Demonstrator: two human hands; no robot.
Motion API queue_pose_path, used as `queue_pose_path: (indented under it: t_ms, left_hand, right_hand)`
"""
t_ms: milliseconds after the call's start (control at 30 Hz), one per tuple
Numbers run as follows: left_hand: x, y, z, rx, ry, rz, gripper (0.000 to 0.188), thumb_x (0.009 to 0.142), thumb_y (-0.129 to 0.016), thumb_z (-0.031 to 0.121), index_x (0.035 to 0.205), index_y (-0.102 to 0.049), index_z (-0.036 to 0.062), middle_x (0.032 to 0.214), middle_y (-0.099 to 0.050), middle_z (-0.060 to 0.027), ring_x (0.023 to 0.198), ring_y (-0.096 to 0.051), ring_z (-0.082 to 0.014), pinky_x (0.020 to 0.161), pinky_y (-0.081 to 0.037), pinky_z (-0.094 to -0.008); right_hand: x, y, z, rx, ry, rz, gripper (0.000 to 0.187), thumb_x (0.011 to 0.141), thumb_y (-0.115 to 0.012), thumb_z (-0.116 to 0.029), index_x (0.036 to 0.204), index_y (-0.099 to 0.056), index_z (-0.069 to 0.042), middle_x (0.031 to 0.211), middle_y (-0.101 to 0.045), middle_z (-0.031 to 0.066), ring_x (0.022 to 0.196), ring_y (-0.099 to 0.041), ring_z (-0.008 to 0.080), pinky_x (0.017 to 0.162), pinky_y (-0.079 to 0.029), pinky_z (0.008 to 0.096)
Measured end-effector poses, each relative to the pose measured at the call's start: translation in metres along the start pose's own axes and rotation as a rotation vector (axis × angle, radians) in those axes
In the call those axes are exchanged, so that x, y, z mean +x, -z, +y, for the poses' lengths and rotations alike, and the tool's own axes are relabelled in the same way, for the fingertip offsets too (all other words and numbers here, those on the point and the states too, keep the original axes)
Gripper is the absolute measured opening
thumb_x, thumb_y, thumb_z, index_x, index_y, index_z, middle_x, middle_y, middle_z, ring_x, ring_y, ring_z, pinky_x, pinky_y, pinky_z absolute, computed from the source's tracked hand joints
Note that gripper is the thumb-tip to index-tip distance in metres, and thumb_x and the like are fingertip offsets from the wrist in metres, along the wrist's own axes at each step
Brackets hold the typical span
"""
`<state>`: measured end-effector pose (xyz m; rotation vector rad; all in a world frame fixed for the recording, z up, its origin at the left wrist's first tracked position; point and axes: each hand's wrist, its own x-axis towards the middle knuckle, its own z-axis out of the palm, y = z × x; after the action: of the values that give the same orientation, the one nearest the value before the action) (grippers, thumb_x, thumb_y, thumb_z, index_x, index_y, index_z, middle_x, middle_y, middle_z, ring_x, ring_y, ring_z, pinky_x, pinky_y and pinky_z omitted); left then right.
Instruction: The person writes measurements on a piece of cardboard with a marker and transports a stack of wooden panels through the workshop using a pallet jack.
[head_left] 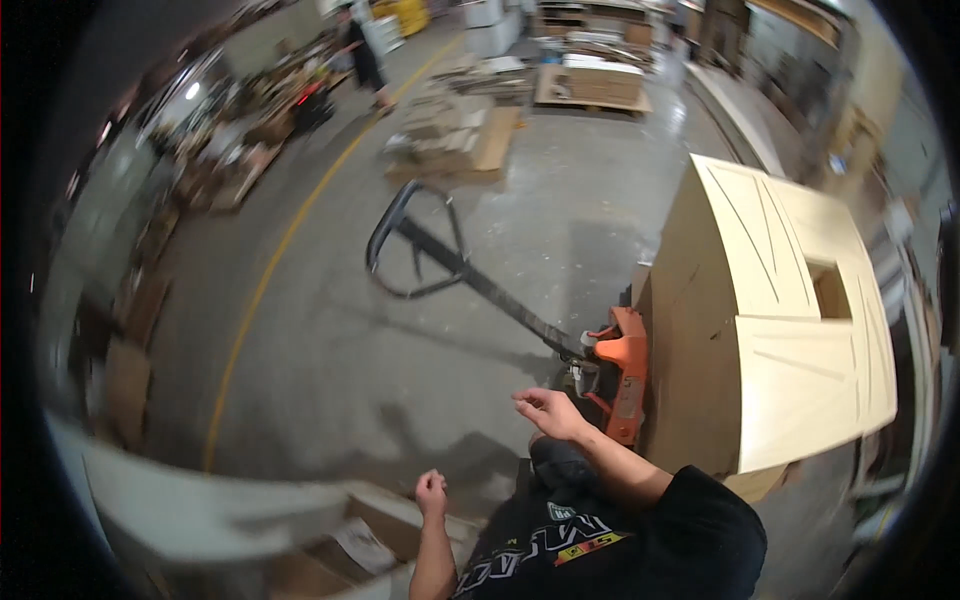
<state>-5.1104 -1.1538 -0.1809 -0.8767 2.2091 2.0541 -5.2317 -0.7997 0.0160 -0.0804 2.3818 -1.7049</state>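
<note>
My left hand [431,493] hangs low in front of my body, its fingers curled in with nothing visible in them. Farther right, my right hand [552,412] is raised over the floor, fingers loosely bent and apart, holding nothing. Just beyond it stands an orange pallet truck [624,365]. Its long black handle [490,290] slants up to the left and ends in a loop grip; neither hand touches it. Against the truck on the right rises a large stack of pale boards [815,300], with a rectangular opening in the top sheet.
Flat brown cardboard [440,135] lies stacked on the floor ahead, and a loaded pallet [600,85] stands behind it. A yellow floor line [275,275] runs along the left. Boxes [340,555] are at lower left. Another person [365,55] is at the far left.
</note>
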Motion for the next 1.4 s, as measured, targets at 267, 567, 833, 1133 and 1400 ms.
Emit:
queue_pose_path:
  t_ms: [267, 567, 833, 1133, 1400]
  left_hand:
    - [0.292, -0.153, 0.402, 0.315, -0.862, -0.074, 0.020, 0.100, -0.051, 0.009, 0.114, -0.062, 0.0002, 0.109, -0.062, -0.0101, 0.101, -0.059, -0.0190, 0.091, -0.047, -0.0331]
    - [0.402, -0.250, 0.525, 1.026, -1.204, -0.955, 0.044, 0.078, -0.071, 0.020, 0.118, -0.063, 0.0054, 0.153, -0.034, -0.0197, 0.145, -0.019, -0.0428, 0.116, -0.017, -0.0577]
    - [0.521, -0.294, 0.548, 0.890, -1.427, -1.382, 0.037, 0.081, -0.067, 0.025, 0.114, -0.065, 0.0094, 0.142, -0.049, -0.0151, 0.139, -0.034, -0.0394, 0.116, -0.017, -0.0573]
    - [0.679, -0.254, 0.496, 1.269, -1.799, -1.762, 0.040, 0.088, -0.060, 0.044, 0.077, -0.073, 0.0070, 0.075, -0.068, -0.0147, 0.085, -0.065, -0.0358, 0.096, -0.041, -0.0508]
    - [0.657, -0.274, 0.469, 1.458, -2.159, -2.041, 0.064, 0.100, -0.036, 0.051, 0.101, -0.068, -0.0041, 0.091, -0.067, -0.0295, 0.089, -0.065, -0.0429, 0.076, -0.049, -0.0508]
  right_hand:
    - [0.211, 0.019, -0.017, 0.251, 0.077, 0.473, 0.027, 0.094, -0.062, -0.026, 0.111, -0.067, -0.005, 0.098, -0.071, 0.0110, 0.091, -0.068, 0.0201, 0.082, -0.053, 0.0340]
    - [0.352, -0.034, -0.092, 0.500, 0.102, 0.458, 0.029, 0.094, -0.060, -0.030, 0.110, -0.066, -0.006, 0.088, -0.068, 0.0077, 0.083, -0.064, 0.0146, 0.077, -0.052, 0.0322]
    - [0.436, -0.115, -0.136, 0.486, -0.012, 0.679, 0.041, 0.097, -0.057, -0.034, 0.125, -0.059, -0.005, 0.111, -0.068, 0.0129, 0.101, -0.066, 0.0221, 0.089, -0.051, 0.0341]
    - [0.522, -0.323, -0.138, 0.219, -0.507, 0.860, 0.059, 0.091, -0.054, -0.054, 0.132, -0.055, -0.011, 0.117, -0.065, 0.0188, 0.110, -0.061, 0.0380, 0.092, -0.049, 0.0464]
    - [0.491, -0.386, -0.201, -0.284, -0.752, 1.270, 0.046, 0.087, -0.058, -0.050, 0.093, -0.067, -0.006, 0.102, -0.062, 0.0149, 0.104, -0.057, 0.0319, 0.090, -0.040, 0.0478]
